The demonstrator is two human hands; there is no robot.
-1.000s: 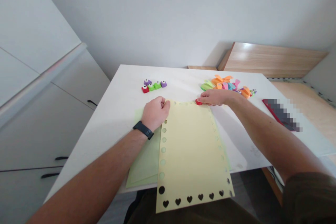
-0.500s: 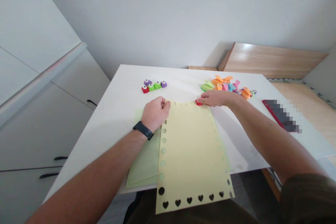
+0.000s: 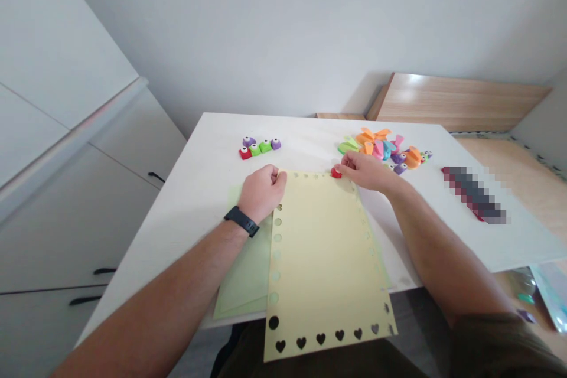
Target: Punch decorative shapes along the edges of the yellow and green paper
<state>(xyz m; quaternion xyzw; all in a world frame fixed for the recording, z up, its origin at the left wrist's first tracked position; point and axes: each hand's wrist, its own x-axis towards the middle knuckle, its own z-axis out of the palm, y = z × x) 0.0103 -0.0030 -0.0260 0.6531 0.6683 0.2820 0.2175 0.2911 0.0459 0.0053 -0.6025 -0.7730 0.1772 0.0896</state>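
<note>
Back a little went the right hand [image 3: 364,171]; I can't tell if it grips the red punch [image 3: 335,173]. Left hand [image 3: 263,194] pinches the yellow paper [image 3: 323,248]: keep that flat.

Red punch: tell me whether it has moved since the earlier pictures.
No; against the white table, the red punch sits in the same place.

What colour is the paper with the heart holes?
The punched paper sheet is pale yellow, clearest in the head view.
</note>
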